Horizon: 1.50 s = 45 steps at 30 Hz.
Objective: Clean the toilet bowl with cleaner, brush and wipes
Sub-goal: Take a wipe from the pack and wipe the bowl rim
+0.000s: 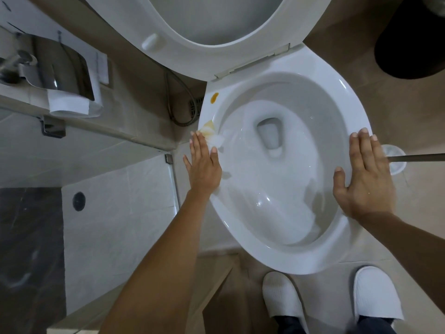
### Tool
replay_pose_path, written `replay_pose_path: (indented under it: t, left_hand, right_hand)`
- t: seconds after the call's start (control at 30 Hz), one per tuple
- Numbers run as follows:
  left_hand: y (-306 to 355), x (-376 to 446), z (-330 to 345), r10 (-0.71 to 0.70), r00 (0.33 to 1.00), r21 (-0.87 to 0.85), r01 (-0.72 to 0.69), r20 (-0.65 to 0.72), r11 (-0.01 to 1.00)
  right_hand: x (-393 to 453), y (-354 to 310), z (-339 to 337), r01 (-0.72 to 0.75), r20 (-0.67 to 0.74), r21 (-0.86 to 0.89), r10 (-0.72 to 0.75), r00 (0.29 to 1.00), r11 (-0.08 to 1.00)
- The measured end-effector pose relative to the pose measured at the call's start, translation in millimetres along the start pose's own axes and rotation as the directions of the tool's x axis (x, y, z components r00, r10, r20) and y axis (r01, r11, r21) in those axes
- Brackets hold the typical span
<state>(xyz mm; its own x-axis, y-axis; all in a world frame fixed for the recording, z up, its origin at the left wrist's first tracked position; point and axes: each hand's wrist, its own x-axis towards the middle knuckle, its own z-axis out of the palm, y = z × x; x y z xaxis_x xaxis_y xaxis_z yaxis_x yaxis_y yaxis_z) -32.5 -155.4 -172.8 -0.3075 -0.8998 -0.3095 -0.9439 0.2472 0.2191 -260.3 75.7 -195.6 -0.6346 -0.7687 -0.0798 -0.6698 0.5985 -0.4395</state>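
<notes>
The toilet bowl (284,165) fills the middle and right of the view, seat and lid (192,22) raised at twelve o'clock, so the bare rim is open for wiping. On that rim, at about nine o'clock from the drain, lies a white wipe (214,138) with a yellowish smear on it. Just beyond it, toward ten o'clock, an orange-brown spot (214,97) sits untouched on the rim.

The left hand (203,165) presses flat on the wipe, fingers straight and close together, thumb out to the side. It clamps nothing; the open palm seems meant to spread pressure and slide the wipe along the rim, probably up toward the spot.

The right hand (366,174) lies flat on the rim at three o'clock, fingers extended and nearly together, thumb splayed inward. It holds nothing and looks like a brace while the person leans over.

Just past that hand, at three o'clock, the brush handle (419,157) reaches in from the frame's edge over a clear holder (395,162), parked within reach. A toilet paper holder (69,75) hangs at ten o'clock; white slippers (284,300) stand at six.
</notes>
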Motion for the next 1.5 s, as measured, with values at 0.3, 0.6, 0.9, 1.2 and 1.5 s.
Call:
replay_pose_path:
  t: [0.3,0.6,0.9,1.2,1.5]
  left_hand:
    - [-47.0,13.5,-27.8,0.393,0.905,0.315,-0.425,0.16,0.849]
    - [-16.7,37.4,-17.5,0.376,0.921,0.167,-0.388,0.102,0.906]
    - [24.2,76.1,-12.2,0.083,0.994,0.004,-0.083,-0.07,0.997]
    - [63.4,108.3,-8.6,-0.127,0.983,-0.013,0.127,-0.13,0.992]
    - [81.8,103.3,0.8,-0.125,0.982,0.014,0.128,-0.145,0.992]
  right_hand:
    - [0.3,-0.8,-2.1,0.0,0.011,0.002,0.0,1.0,1.0]
    - [0.7,-3.0,-4.3,-0.016,0.029,-0.003,0.016,0.999,1.0]
    - [0.5,-2.8,-5.2,-0.015,0.042,-0.011,0.016,0.999,1.0]
    - [-0.3,-4.1,-4.8,-0.024,0.036,-0.029,0.025,0.999,0.999]
    - [0.0,-4.2,-4.3,-0.024,0.034,-0.03,0.025,0.999,0.999]
